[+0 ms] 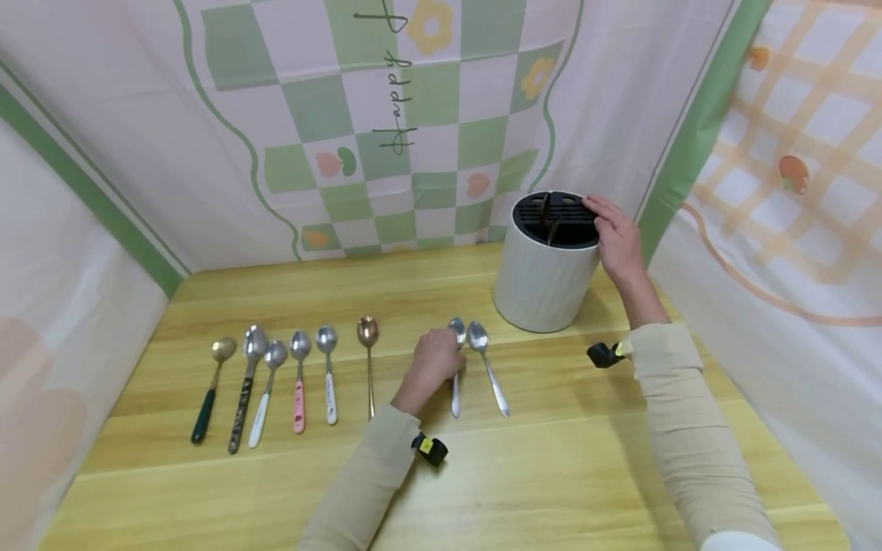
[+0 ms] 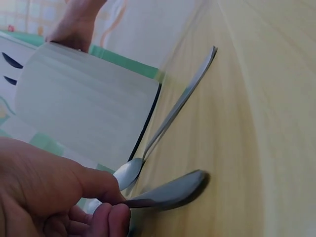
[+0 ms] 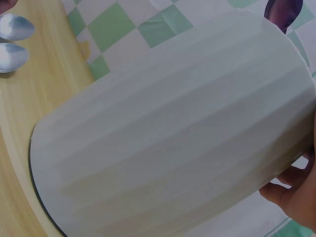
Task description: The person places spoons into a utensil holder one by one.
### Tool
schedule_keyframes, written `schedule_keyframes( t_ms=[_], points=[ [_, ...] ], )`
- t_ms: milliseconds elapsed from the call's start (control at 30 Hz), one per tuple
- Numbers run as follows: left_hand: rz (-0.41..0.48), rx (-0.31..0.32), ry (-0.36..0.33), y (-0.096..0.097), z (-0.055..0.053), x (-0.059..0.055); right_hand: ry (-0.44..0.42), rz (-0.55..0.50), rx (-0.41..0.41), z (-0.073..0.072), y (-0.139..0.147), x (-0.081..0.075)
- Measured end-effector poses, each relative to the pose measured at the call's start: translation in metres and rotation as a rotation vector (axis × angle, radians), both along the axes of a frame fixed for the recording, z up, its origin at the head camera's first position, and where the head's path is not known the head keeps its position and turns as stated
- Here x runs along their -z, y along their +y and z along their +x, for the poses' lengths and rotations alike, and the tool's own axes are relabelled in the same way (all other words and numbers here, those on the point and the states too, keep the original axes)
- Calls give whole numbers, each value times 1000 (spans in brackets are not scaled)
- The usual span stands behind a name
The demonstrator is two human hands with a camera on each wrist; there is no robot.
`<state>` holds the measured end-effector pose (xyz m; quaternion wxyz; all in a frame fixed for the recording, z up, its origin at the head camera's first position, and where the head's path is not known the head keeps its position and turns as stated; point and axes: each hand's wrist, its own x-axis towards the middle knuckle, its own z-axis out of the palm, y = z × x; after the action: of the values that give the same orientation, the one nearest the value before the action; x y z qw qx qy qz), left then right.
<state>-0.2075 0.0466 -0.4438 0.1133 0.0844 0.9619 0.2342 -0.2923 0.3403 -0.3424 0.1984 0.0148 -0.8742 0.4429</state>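
Pale-yellow wood-grain worktop [image 1: 537,474]. Off-white ribbed cylindrical holder [image 1: 540,283], black slotted top, stands ahead and right of left hand [image 1: 434,360]; right hand [image 1: 618,237] laid along its rim, fingers extended, likely steadying it. Left hand pinches a silver metal spoon [image 1: 455,398]; finger-and-thumb hold presumably suits so thin a handle. Another silver metal spoon [image 1: 492,375] just right of it, long rose-gold metal spoon [image 1: 368,337] left. Back edge beyond the holder; open worktop between left hand and right forearm.

Head view forward-down over table [image 1: 524,490], close tilted wrist views, both showing pale holder [image 1: 540,287]
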Motion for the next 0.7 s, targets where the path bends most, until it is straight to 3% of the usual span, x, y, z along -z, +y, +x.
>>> schedule_keyframes(
  t_ms=[133, 367, 600, 700],
  points=[
    [47, 6, -20, -1, 1, -6, -4, 4, -3, 1, 1, 0],
    [206, -22, -39, -5, 1, -14, -3, -4, -4, 1, 0, 0],
    [267, 44, 10, -8, 4, -26, 4, 3, -8, 0, 1, 0],
    [284, 77, 66, -8, 5, -33, 5, 2, -9, 0, 1, 0]
  ],
)
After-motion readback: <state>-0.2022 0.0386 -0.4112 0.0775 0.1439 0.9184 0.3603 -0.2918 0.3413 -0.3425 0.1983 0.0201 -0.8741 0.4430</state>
